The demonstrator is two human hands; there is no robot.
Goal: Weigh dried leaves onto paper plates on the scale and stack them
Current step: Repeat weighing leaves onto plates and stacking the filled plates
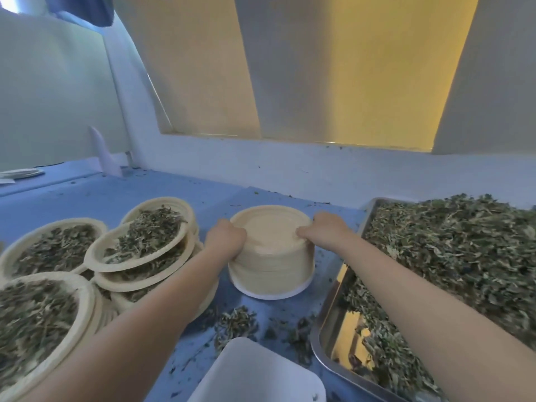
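A tall stack of empty cream paper plates, turned upside down, stands on the blue table in the middle. My left hand grips the stack's upper left rim. My right hand grips the upper right rim, fingers curled over the top plate's edge. Several plates filled with dried leaves are stacked in overlapping piles at the left. A steel tray heaped with dried leaves lies at the right. The white scale shows at the bottom centre with nothing on it.
Loose dried leaves lie scattered on the blue table between the scale and the plate stack. A white wall with a yellow window pane stands behind. A few flat white plates rest at the far left.
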